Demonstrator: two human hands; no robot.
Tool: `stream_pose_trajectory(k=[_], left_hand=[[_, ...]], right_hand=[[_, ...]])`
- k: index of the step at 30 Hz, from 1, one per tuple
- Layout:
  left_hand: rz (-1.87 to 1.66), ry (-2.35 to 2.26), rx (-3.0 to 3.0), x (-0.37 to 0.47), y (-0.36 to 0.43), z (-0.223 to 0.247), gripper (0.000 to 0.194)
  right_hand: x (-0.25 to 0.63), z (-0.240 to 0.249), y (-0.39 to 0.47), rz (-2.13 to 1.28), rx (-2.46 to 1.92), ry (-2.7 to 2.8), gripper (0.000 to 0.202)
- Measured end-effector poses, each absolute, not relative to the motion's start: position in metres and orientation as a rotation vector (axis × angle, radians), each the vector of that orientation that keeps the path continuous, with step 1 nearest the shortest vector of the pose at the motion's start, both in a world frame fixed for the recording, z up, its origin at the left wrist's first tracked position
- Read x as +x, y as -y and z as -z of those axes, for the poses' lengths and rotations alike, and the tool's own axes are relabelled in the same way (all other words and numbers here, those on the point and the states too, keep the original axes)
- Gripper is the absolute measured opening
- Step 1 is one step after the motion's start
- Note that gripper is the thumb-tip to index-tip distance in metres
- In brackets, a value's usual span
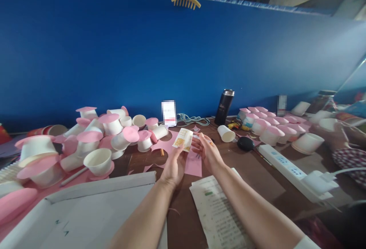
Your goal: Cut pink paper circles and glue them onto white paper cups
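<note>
A small white card or packet with a yellow print (183, 139) is held up over the middle of the table. My left hand (174, 165) grips its lower left edge between thumb and fingers. Close to its right side is my right hand (207, 150), fingers spread and slightly curled, with nothing visible in it. Beneath the hands lies cut pink paper (193, 166) with scraps around it. White paper cups with pink discs (110, 124) crowd the left side, some upright, some tipped over.
A white box lid (94, 211) and printed sheets (220, 211) lie in front. Behind stand a phone (169, 112) and a black bottle (224, 107). To the right are a tipped cup (226, 133), a power strip (281, 165), more cups (271, 134) and another person's checked sleeve (350, 163).
</note>
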State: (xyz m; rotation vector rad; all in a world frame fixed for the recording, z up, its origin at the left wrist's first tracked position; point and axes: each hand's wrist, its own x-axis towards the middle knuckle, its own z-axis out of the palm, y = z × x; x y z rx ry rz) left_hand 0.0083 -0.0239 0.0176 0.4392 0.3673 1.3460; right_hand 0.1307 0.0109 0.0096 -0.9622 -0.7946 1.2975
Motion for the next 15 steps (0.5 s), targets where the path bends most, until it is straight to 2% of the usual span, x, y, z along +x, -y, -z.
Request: stream_pose_trajectory(k=[5, 15], left_hand=[[-1.354, -0.287, 0.298, 0.000, 0.016, -0.015, 0.028], [-1.309, -0.344, 0.239, -0.005, 0.016, -0.011, 0.031]], right_hand=[[0.130, -0.005, -0.011, -1.339, -0.974, 0.772, 0.041], [0.118, -0.002, 0.000, -1.420, -0.797, 1.022, 0.048]])
